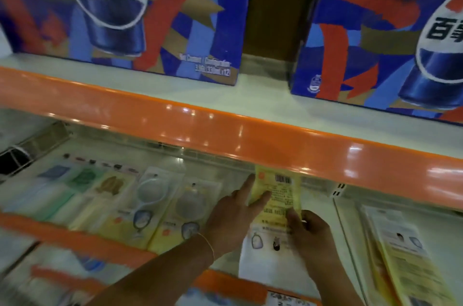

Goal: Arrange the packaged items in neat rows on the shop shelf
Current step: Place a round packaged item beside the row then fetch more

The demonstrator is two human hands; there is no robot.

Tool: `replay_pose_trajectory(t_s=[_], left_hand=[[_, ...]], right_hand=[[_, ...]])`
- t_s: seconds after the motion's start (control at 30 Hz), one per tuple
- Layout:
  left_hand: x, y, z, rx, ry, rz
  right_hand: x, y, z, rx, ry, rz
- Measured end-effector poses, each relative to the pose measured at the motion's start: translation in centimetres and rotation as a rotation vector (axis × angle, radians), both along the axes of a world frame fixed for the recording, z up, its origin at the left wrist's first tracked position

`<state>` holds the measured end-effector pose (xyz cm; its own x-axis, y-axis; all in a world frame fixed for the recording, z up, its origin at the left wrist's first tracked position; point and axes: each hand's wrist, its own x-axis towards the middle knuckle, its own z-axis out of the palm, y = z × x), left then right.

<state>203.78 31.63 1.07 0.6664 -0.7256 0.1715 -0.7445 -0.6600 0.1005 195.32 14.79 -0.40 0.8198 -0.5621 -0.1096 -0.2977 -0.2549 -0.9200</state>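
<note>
Pinching a yellow packet (276, 195) between left hand (235, 220) and right hand (309, 230), the person had one row of packets (140, 203) lying neatly to the left, stack at right (400, 250) untidy

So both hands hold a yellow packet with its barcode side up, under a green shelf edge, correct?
Not quite: the shelf edge is orange, not green. The head view shows the left hand and right hand holding the yellow packet, barcode side up, under it.

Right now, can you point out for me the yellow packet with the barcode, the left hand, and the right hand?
yellow packet (281, 195): head view, printed back below the barcode.
left hand (233, 218): head view, back of the hand.
right hand (309, 228): head view, knuckles gripping the packet's lower edge.
</note>
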Motion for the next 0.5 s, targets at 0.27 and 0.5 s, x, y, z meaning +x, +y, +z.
replay_pose_trajectory(t_s=[0.27,0.5], left_hand=[[3.2,9.5,-2.6,-0.218,-0.181,-0.015],[5.5,15.3,-2.6,-0.553,-0.154,0.015]], right_hand=[[3.6,7.4,0.6,0.115,0.017,0.142],[4.6,11.6,1.3,0.131,-0.14,0.189]])
